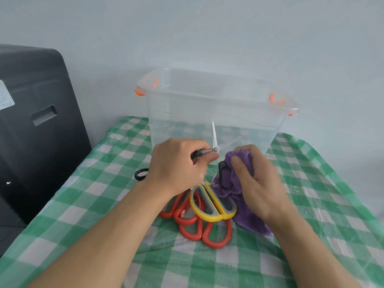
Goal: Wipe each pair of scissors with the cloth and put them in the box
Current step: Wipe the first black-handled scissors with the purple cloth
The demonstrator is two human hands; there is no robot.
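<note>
Landmark for all positions: the clear box (209, 113) with orange latches, standing open at the far side of the bench (87, 215), which is covered in a green-and-white checked cloth.

Nearest the viewer, in front of the box, lies a pile of scissors on the bench. Two red-handled scissors (199, 227) sit at the bottom of the pile, handle loops toward the viewer. The yellow-and-grey scissors (209, 206) lie across them, on the side closer to the box. One black handle loop (140, 175) shows to the left of the pile, partly hidden behind the left wrist.

Beyond the pile, just in front of the box's near wall, both hands are raised over the bench. The left hand (176, 165) is closed on the black-handled scissors (215, 149) near the pivot, thumb and fingers pinching one handle. The blades are spread: one points up against the box wall, the other angles right and is blurred. The second black handle hangs down against the purple cloth (241, 196).

The right hand (253, 177) is closed on the purple cloth, bunching its upper part beside the scissors' pivot; the cloth's lower end trails onto the bench right of the pile.

No scissors are discernible inside the box.

Left of the box, off the bench, stands a black case (35, 121).
</note>
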